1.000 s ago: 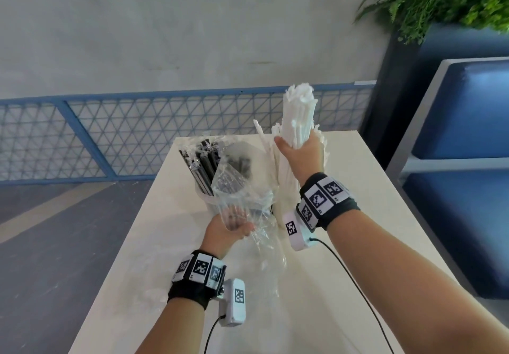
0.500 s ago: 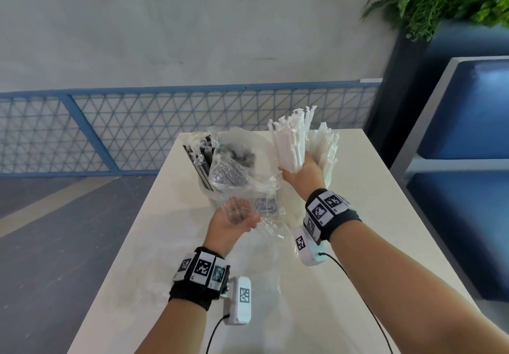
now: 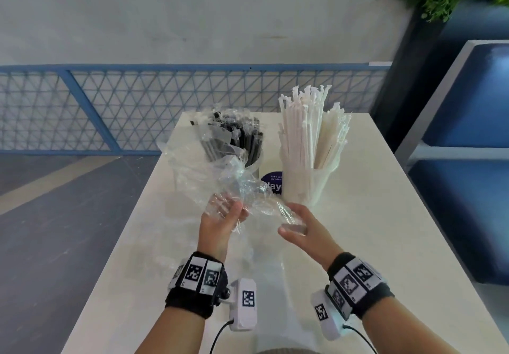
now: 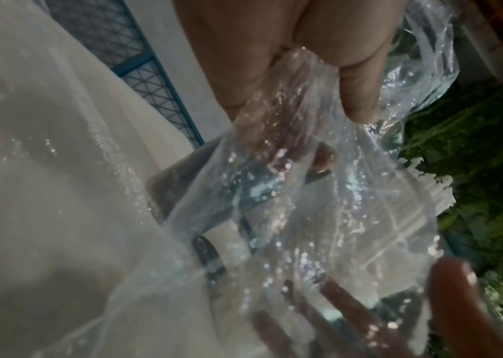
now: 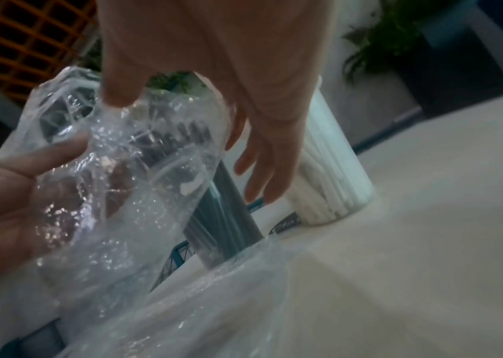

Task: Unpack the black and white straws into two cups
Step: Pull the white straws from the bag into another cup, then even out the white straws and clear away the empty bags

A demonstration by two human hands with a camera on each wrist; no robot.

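Now I see the white straws [image 3: 308, 130] and black straws [image 3: 242, 139] upright in their two cups on the surface [image 3: 385, 229], while my left hand [image 3: 220, 223] pinches the thin, slippery plastic bag [image 3: 220, 177] and my right hand [image 3: 300, 227] stays relaxed beside it, so I would gather this light bag at its crumpled middle.

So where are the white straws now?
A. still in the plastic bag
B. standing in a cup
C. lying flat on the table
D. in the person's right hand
B: the white straws stand upright in the cup on the table, with neither hand touching them.
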